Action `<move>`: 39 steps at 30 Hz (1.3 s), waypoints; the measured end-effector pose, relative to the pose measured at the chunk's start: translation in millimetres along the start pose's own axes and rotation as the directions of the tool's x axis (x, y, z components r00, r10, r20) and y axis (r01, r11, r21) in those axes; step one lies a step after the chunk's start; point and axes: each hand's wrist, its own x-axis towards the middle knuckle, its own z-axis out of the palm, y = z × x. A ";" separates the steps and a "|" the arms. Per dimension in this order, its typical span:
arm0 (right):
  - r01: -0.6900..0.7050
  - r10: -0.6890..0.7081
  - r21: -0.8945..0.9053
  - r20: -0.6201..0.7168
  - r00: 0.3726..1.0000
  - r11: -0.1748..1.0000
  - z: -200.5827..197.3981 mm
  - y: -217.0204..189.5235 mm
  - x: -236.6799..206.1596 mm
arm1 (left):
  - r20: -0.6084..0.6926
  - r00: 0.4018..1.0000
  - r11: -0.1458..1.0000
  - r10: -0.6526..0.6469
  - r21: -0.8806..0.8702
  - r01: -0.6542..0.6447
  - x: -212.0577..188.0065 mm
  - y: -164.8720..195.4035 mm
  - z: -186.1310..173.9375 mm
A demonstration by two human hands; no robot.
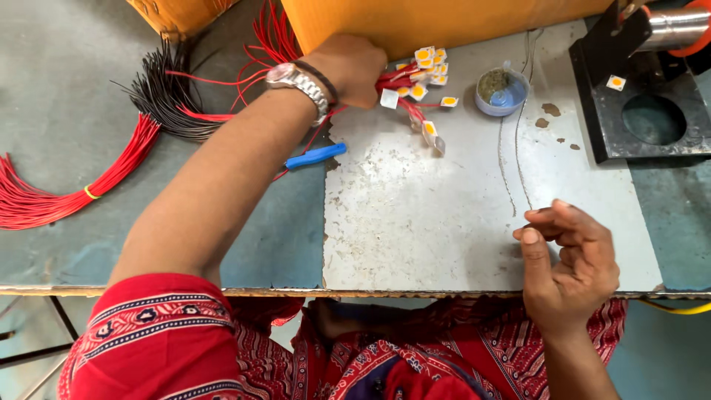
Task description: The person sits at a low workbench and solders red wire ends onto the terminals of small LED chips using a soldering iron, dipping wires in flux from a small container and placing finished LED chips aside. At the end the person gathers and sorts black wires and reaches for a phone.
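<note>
Under left hand (354, 68): red wires (400, 78) tipped with yellow-centred white chips (427, 65)

Your bench (67, 96) is a grey-green top with a worn white metal plate (444, 215) laid over its right half. On the bare part to your left lie a tied bundle of red wires (67, 192), a fan of black wires (159, 100) and a blue tool (316, 155) at the plate's edge. On the plate you have a cluster of small white-and-yellow chips (426, 74) on red leads, a small round tub (501, 90) just right of them, and a thin wire (518, 163) trailing toward you; a black block (644, 111) sits at the far right, one chip on it.
</note>
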 end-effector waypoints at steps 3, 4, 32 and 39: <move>0.000 0.000 -0.013 0.005 1.000 1.000 -5.9 -0.7 1.2 | -0.101 0.993 0.999 0.053 -0.005 -0.054 0.6 4.1 -20.2; 0.001 -0.001 -0.029 0.007 1.000 1.000 -8.5 -2.6 1.5 | -0.035 0.999 0.985 -0.025 -0.171 0.018 -2.7 6.7 -29.4; -0.405 0.229 0.175 0.600 0.767 0.897 -97.8 -129.4 38.5 | -0.415 0.654 0.398 -0.632 -0.899 -0.186 -325.8 314.3 -145.6; -0.340 0.294 -0.058 0.652 0.699 0.938 -124.9 -188.9 35.9 | -0.274 0.808 0.003 -0.521 -0.947 -0.320 -284.2 320.0 -102.9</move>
